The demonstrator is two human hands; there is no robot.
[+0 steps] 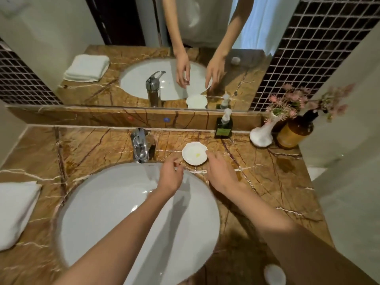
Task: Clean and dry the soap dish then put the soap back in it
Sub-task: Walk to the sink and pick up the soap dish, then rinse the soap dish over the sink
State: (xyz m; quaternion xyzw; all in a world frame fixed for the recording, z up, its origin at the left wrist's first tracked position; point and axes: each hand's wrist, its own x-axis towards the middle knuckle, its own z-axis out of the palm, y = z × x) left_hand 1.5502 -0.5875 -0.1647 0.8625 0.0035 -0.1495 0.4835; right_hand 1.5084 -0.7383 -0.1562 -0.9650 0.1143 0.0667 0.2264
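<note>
- White soap dish (195, 153) sits empty on the marble counter (267, 177), at the tap's (140, 148) three o'clock
- Left hand (170, 175) and right hand (221, 174) reach in open, gripping nothing
- Soap (274, 274) waits aside at five o'clock, likely for washing

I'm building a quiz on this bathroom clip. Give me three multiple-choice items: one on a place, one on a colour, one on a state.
1. Where is the soap dish?
A. in the sink
B. on the counter right of the tap
C. on the towel

2. What colour is the folded towel?
A. white
B. blue
C. brown

3. What state is the dish in?
A. holding the soap
B. upside down
C. without soap, with a yellowish smear

Key: 1 B, it sits on the marble beside the tap. 2 A, the cloth is plainly white. 3 C, only a smear shows; the soap lies near the counter's front edge.
</note>
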